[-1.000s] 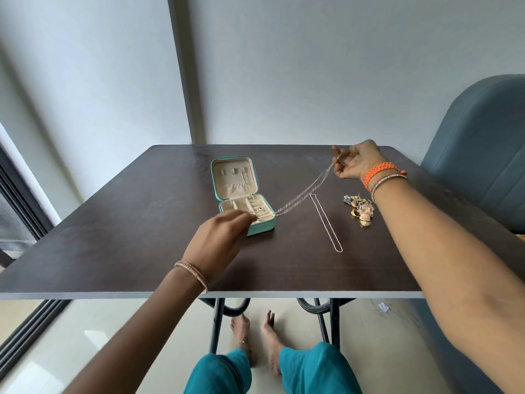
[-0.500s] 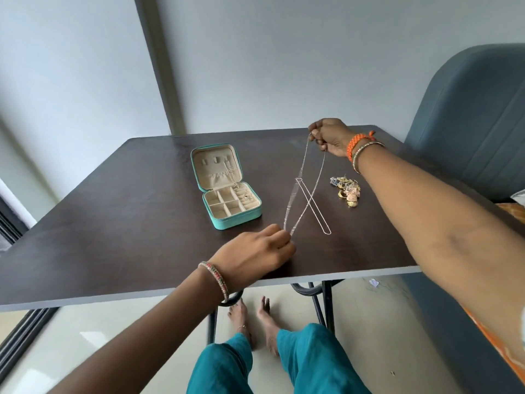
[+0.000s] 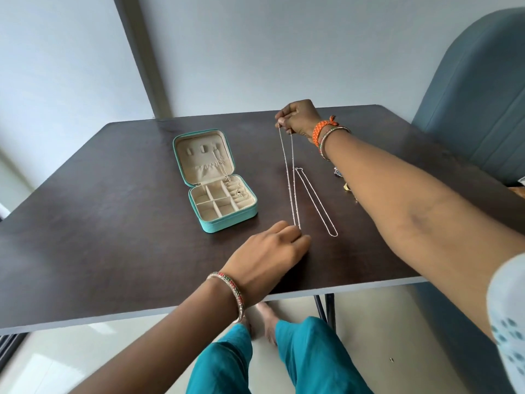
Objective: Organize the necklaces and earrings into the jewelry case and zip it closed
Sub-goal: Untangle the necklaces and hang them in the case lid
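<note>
She pinched one necklace taut between her right hand and left hand, seemingly to straighten it for the open case.

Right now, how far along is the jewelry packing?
Early on. One chain already hangs in the open case. In hand: a necklace stretched between the right hand, pinching its far end, and the left hand at its near end. Left: a second necklace on the table, the earrings half hidden behind the right arm, and zipping up.
</note>
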